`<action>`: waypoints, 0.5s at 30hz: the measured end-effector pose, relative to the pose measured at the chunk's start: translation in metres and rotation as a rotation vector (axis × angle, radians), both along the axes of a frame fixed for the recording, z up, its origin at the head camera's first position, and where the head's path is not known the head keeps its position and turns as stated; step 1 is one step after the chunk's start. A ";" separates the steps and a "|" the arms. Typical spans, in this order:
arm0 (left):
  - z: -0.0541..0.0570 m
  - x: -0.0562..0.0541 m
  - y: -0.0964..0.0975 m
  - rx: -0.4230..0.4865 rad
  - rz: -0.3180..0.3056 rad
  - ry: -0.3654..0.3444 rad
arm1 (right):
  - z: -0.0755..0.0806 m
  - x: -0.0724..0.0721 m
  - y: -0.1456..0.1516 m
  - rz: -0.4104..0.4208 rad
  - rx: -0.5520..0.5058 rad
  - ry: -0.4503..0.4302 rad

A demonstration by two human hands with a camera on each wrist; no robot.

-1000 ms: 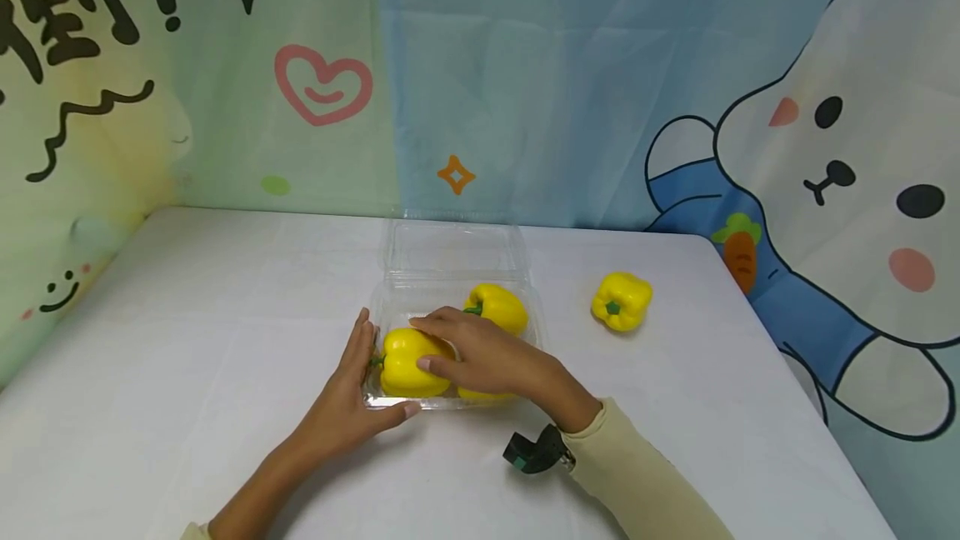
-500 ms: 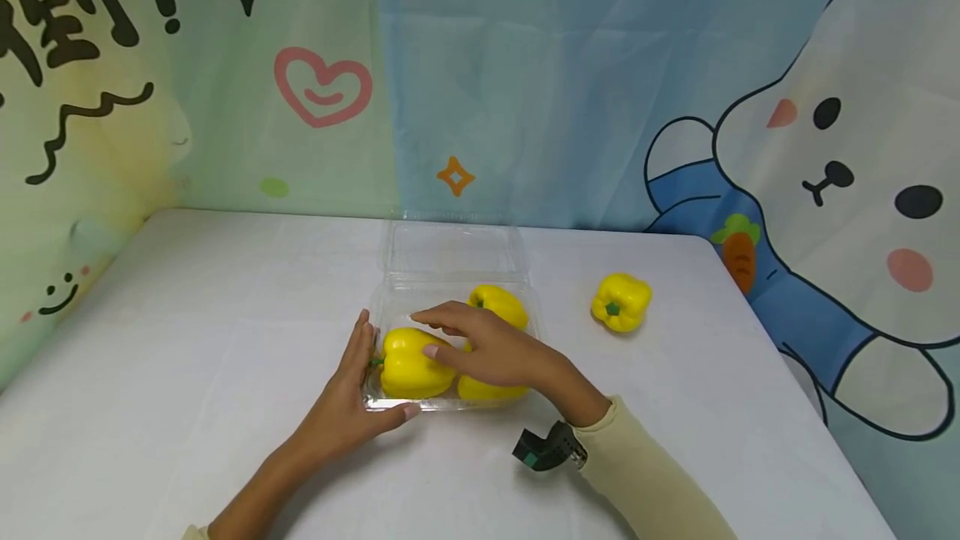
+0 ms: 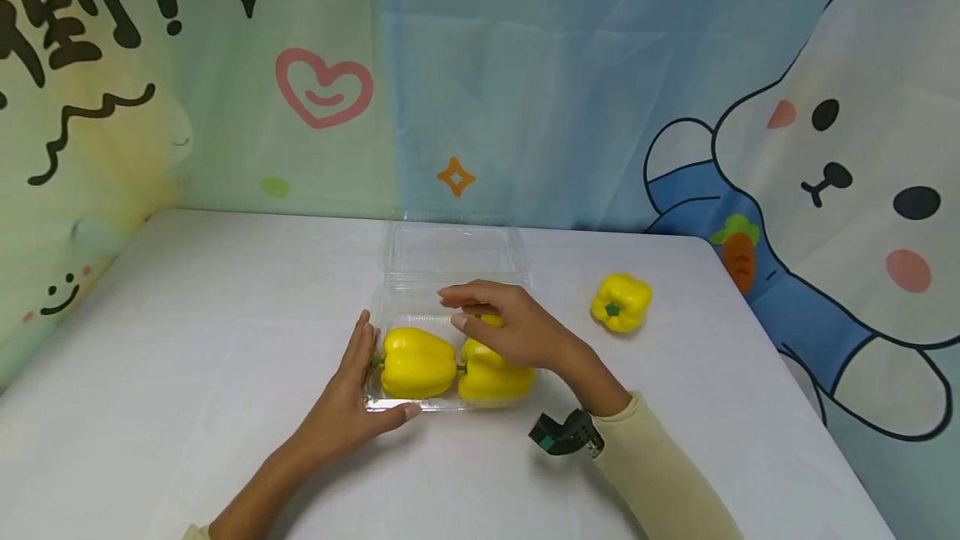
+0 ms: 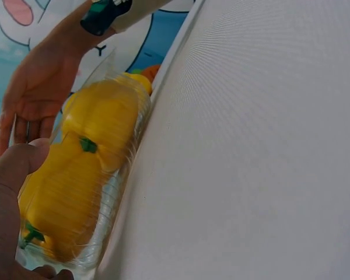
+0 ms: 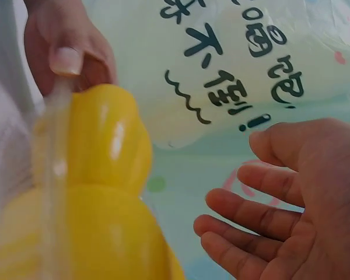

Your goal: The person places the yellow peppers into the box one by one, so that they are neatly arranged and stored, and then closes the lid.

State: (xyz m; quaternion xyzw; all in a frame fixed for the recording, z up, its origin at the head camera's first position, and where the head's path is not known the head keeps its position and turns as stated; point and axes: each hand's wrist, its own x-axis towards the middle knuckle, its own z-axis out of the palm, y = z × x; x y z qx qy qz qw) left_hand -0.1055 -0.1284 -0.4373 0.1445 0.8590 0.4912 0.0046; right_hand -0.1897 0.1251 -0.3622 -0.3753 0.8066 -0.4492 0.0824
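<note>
My left hand (image 3: 348, 390) lies around the near left corner of a clear plastic clamshell box (image 3: 397, 405), its fingers along the side and its thumb at the front wall. Inside, a yellow bell pepper (image 3: 417, 363) sits at front left, its green stem toward that hand. Beside it at front right is a second yellow bell pepper (image 3: 491, 373). A third bell pepper (image 3: 491, 320), further back, is mostly hidden behind my right hand (image 3: 517, 325). That hand hovers over the box holding nothing; the right wrist view shows its fingers (image 5: 262, 221) loosely bent and apart from the peppers.
The box's hinged lid (image 3: 453, 248) stands folded back toward the printed backdrop (image 3: 525, 107). One more yellow bell pepper (image 3: 622, 302) lies on the white table (image 3: 225, 340), to the right of the box. A small black camera (image 3: 566, 433) hangs at my right wrist.
My right hand has drawn off the front peppers, moving back and to the right, uncovering the front right pepper and covering most of the back one. The left hand has stayed put.
</note>
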 end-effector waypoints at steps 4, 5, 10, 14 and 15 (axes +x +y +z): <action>0.000 0.000 0.000 0.014 -0.002 0.002 | 0.004 -0.004 0.010 -0.030 0.029 0.021; 0.000 0.000 0.000 0.018 -0.003 0.003 | 0.006 -0.004 0.013 -0.037 0.036 0.023; 0.000 0.000 0.000 0.019 -0.001 0.001 | 0.011 -0.010 0.029 -0.051 0.024 0.019; 0.000 0.001 0.000 0.015 0.002 0.001 | 0.014 -0.015 0.042 -0.056 0.022 0.031; 0.000 0.001 0.000 0.012 0.003 0.001 | 0.015 -0.016 0.045 -0.056 0.021 0.031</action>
